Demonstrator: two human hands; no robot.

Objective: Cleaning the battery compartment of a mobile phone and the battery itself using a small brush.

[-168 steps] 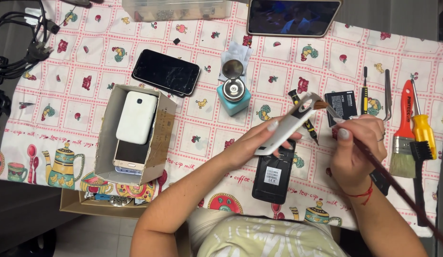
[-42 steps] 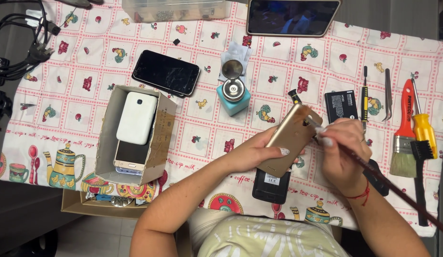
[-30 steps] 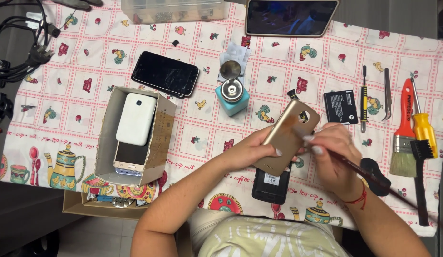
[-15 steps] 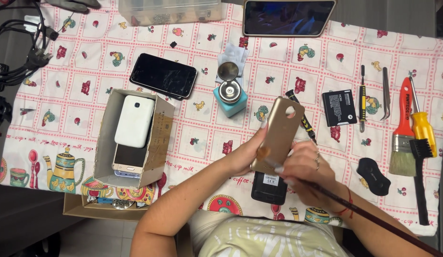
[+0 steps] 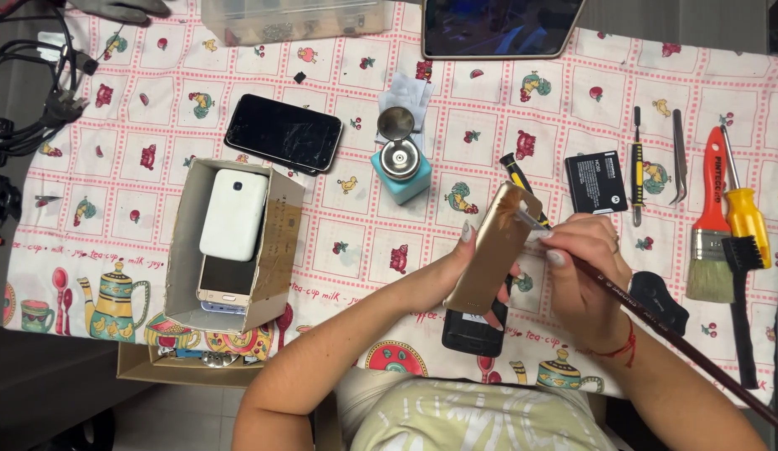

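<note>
My left hand [image 5: 468, 271] holds a gold phone back cover [image 5: 493, 250] tilted up over the patterned tablecloth [image 5: 155, 134]. My right hand [image 5: 581, 276] grips a long thin dark-handled brush [image 5: 681, 342], its tip touching the cover's upper right corner. Beneath the cover a black opened phone [image 5: 472, 334] lies flat on the cloth, partly hidden by my hands.
A cardboard box [image 5: 276, 250] with a white phone [image 5: 233, 214] stands at left. A black smartphone [image 5: 283, 134], a teal dispenser bottle [image 5: 401, 163], a black battery [image 5: 595, 182], a screwdriver [image 5: 636, 167], tweezers [image 5: 678, 159], paintbrushes [image 5: 711, 217], a tablet [image 5: 498, 25] and cables [image 5: 21, 117] lie around.
The cover has turned from its white inner side to its gold outer side. My right hand dipped lower with the brush, then came back up to the cover's top corner.
</note>
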